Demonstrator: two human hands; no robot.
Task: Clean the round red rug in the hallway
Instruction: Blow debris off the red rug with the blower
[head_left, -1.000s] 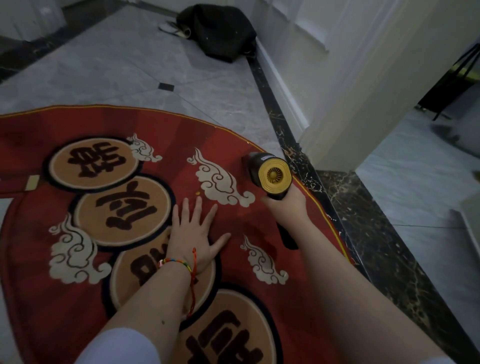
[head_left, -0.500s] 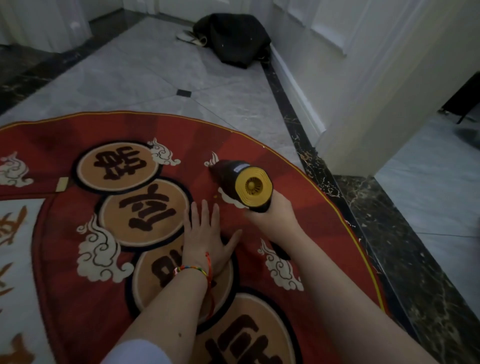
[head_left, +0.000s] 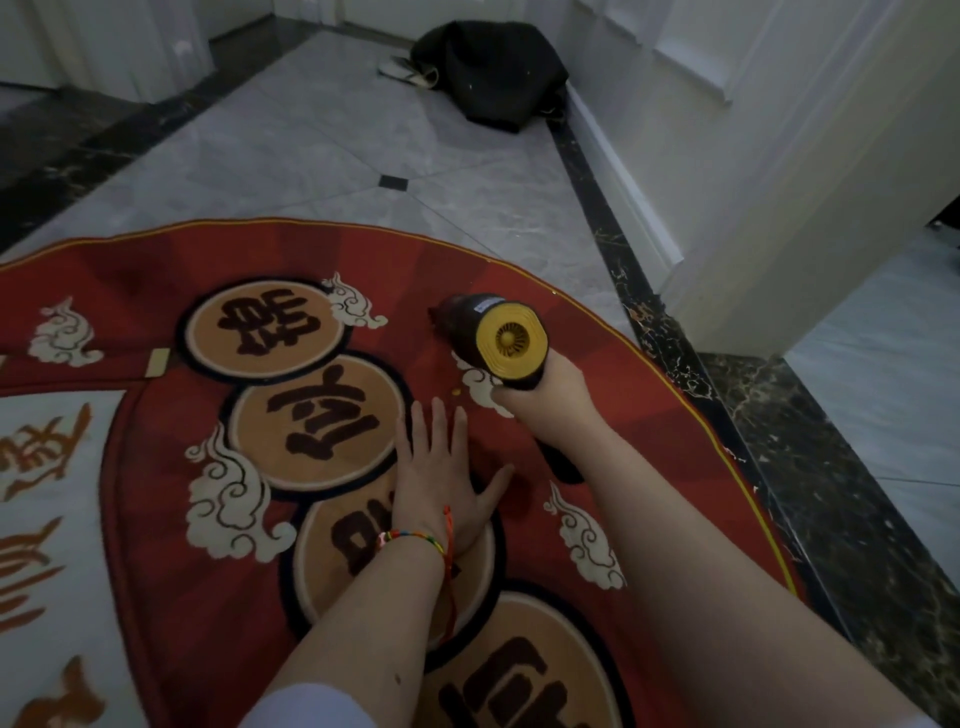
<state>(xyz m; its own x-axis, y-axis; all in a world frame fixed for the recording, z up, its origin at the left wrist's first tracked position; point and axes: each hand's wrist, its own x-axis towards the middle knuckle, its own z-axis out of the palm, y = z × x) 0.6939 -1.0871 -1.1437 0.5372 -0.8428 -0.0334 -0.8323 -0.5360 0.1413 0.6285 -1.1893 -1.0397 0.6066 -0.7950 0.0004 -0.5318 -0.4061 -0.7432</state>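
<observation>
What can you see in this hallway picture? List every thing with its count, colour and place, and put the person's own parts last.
rug: one, red with tan circles and cream clouds, on the floor under both hands
handheld vacuum: one, black with a yellow rear cap, over the rug's right part
crumb: one, yellow, on the rug beside the vacuum
bag: one, black, on the floor by the far wall
floor: one, grey tile with dark borders
bracelet: one, multicoloured with a red cord, on the left wrist
left hand: one, flat on the rug, fingers straight
right hand: one, grips the vacuum's handle

Dim, soft, wide-angle edge distortion
</observation>
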